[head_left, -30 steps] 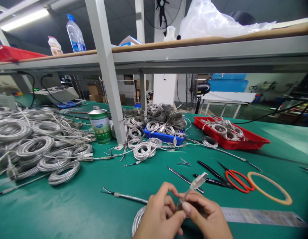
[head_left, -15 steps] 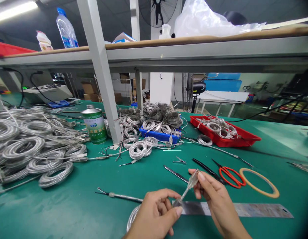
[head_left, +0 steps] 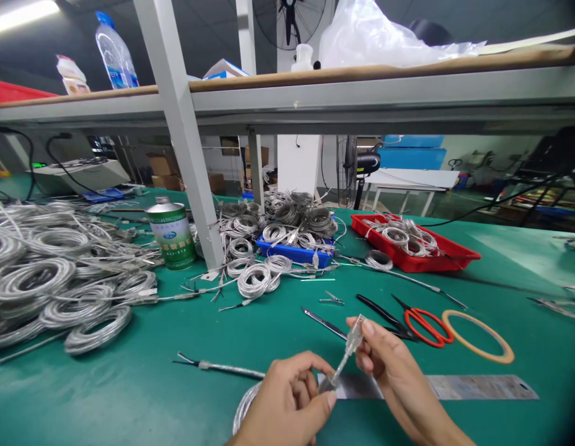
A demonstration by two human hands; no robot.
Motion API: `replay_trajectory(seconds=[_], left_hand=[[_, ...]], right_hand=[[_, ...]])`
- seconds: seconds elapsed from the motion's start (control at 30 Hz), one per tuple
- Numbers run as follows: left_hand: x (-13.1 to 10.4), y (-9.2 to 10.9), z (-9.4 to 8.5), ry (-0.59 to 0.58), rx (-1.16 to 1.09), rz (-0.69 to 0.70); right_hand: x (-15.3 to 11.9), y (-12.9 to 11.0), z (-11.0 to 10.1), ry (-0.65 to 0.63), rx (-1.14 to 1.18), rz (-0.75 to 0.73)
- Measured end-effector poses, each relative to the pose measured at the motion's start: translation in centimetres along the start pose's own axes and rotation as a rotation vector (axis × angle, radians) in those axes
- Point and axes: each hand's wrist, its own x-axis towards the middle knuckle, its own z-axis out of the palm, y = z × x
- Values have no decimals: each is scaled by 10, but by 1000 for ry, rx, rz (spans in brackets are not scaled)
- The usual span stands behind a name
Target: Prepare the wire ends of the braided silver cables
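Note:
Between my two hands stretches a short length of clear-jacketed cable (head_left: 344,360) with a translucent USB plug (head_left: 355,333) at its upper end. My right hand (head_left: 393,367) pinches the plug between thumb and fingers. Lower down, my left hand (head_left: 292,396) grips the cable with thumb and forefinger, at a grey piece partly hidden by the fingertips. Beside my left hand lies a coil of clear cable (head_left: 245,410), mostly covered by that hand. A stripped cable end (head_left: 201,365) with bare wires points left. Under both hands runs a steel ruler (head_left: 478,388).
Tweezers (head_left: 322,322), black-handled pliers (head_left: 383,313), red-handled scissors (head_left: 427,325) and a tape roll (head_left: 508,350) lie beyond my right hand. Cable coils (head_left: 34,279) heap at left, near a green can (head_left: 171,232). Blue (head_left: 294,253) and red (head_left: 420,263) trays hold coils. A post (head_left: 185,136) supports a shelf.
The whole scene has slid slightly left in the view. Both hands keep nearly the same grip on the cable and plug.

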Motion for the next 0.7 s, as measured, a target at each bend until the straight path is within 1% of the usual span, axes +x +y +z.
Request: replay_trajectory(seconds=[0.2, 0.5, 0.7], left_hand=[[-1, 6, 0, 17, 94, 42], [-2, 11, -1, 5, 119, 17], [-1, 4, -1, 9, 24, 1]], right_hand=[[0, 1, 0, 7, 38, 10], [-2, -1, 0, 6, 62, 11], [-3, -2, 1, 14, 93, 24]])
